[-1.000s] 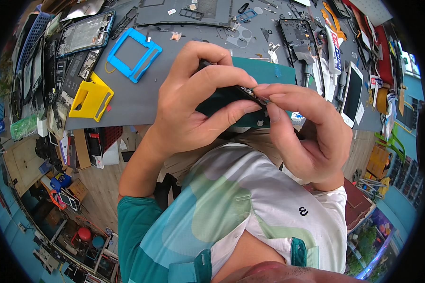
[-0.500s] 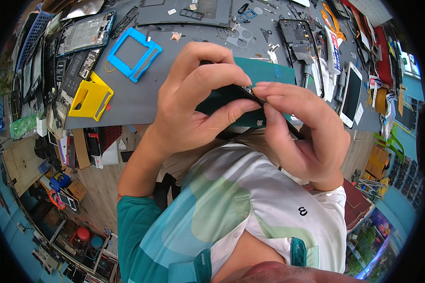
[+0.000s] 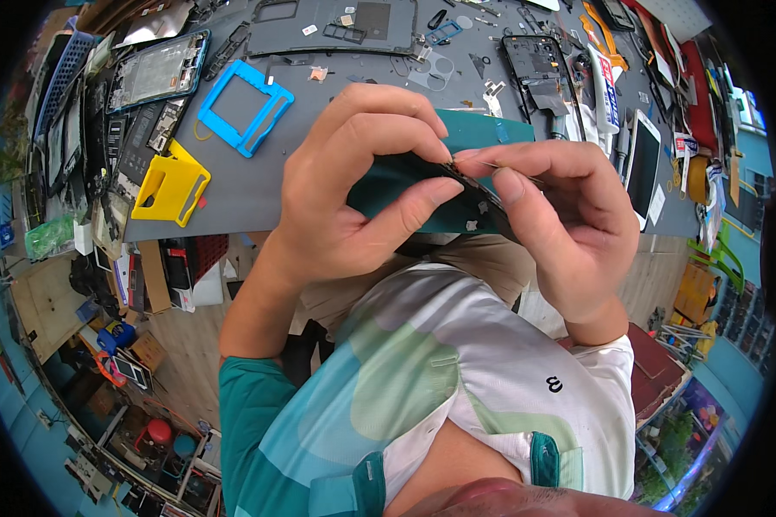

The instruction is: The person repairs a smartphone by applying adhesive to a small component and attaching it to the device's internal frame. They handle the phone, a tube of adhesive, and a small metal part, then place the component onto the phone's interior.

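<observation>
Between my two hands a thin dark phone part [image 3: 488, 203] is tilted, its edge toward me. My left hand [image 3: 332, 194] grips its upper end, fingertips over the far edge and thumb on the near side. My right hand [image 3: 569, 220] is at the same end, forefinger touching the part's edge and thumb bent close to it. A thin, wire-like strip [image 3: 519, 173] shows between the right thumb and forefinger; its kind is too small to make out. Underneath lies a dark green mat [image 3: 474, 126], partly hidden by my hands.
A blue frame-shaped holder [image 3: 217, 108] and a yellow holder [image 3: 151, 185] lie left. Opened phone housings [image 3: 159, 69] and small parts cover the far bench. On the right are a black phone frame [image 3: 526, 60], a white tube [image 3: 606, 90] and a white phone [image 3: 641, 168].
My right thumb has lifted from the part and moved slightly right, exposing more of its dark edge. The thin strip now shows between the right fingers. My left hand keeps its grip.
</observation>
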`<state>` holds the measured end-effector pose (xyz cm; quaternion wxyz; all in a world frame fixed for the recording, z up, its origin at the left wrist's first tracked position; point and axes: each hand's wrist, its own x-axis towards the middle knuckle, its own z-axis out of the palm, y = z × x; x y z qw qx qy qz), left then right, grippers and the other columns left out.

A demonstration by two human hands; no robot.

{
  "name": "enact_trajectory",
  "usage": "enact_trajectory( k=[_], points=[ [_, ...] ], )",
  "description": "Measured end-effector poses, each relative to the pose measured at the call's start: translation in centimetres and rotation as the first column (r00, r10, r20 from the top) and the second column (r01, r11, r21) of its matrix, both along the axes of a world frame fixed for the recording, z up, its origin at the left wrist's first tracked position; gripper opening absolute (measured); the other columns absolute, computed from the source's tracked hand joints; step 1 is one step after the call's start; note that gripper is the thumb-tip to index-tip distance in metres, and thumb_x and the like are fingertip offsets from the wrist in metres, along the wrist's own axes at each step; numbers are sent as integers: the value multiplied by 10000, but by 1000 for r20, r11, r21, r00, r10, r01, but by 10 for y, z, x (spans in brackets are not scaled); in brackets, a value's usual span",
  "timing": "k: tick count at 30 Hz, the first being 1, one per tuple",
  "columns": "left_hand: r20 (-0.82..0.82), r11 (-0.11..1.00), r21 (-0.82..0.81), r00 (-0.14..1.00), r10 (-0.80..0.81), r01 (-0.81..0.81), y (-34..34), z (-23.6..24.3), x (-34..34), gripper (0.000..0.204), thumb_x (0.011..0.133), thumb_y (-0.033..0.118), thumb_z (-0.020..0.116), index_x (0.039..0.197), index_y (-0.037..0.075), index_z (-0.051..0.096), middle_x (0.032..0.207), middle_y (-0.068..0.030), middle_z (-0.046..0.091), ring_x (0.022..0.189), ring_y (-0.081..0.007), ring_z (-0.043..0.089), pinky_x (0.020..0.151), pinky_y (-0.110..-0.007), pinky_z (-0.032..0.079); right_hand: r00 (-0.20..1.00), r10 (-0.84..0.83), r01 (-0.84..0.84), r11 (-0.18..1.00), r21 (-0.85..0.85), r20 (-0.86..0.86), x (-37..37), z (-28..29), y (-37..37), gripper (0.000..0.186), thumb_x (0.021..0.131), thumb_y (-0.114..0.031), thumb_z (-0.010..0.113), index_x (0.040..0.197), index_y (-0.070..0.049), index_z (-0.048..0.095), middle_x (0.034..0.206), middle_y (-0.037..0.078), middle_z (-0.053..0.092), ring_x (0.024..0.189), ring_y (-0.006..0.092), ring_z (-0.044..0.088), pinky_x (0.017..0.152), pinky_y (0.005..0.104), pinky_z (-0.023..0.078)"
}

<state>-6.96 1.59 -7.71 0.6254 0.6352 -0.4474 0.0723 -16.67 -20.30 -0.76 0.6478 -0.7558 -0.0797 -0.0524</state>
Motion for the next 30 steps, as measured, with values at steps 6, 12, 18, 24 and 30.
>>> enact_trajectory(
  k=[6, 12, 18, 24, 30],
  points=[
    [-108, 995, -47, 991, 82, -88, -7, 5, -6, 265, 872, -45, 822, 1116, -12, 722, 1119, -170, 720, 1006, -262, 716, 878, -357, 580, 980, -67, 88, 990, 108, -187, -1, 7, 4, 139, 1085, 33, 653, 1219, 69, 650, 1192, 228, 788, 1130, 275, 784, 1041, 401, 612],
    [-109, 998, 33, 993, 52, -49, -1, 11, -11, 257, 900, -97, 746, 1151, -54, 709, 1206, -209, 687, 1089, -265, 693, 984, -393, 566, 974, -67, 103, 982, 159, -218, 0, 8, 5, 132, 1087, 27, 645, 1213, 66, 656, 1186, 221, 788, 1123, 269, 789, 1028, 378, 612],
    [34, 997, 16, 996, 79, -80, -1, 6, -4, 286, 867, -104, 761, 1140, -26, 729, 1183, -196, 739, 1117, -297, 718, 1133, -558, 545, 972, -81, 119, 979, 165, -222, 0, 8, 6, 134, 1087, 23, 643, 1211, 71, 657, 1180, 217, 790, 1126, 265, 789, 1034, 375, 609],
    [45, 995, -9, 994, 103, -102, -3, 5, -3, 284, 867, -104, 807, 1125, -9, 738, 1165, -178, 763, 1140, -299, 727, 1192, -606, 497, 971, -91, 136, 971, 198, -221, 1, 7, 6, 143, 1086, 20, 643, 1218, 76, 652, 1172, 228, 803, 1130, 258, 790, 1048, 372, 603],
    [14, 995, 14, 995, 100, -100, -1, 10, -5, 284, 867, -101, 840, 1114, 1, 745, 1161, -160, 769, 1154, -298, 727, 1222, -612, 455, 973, -74, 111, 980, 166, -219, 1, 8, 4, 136, 1090, 37, 633, 1219, 78, 648, 1182, 231, 798, 1138, 268, 789, 1053, 383, 604]
  ],
)
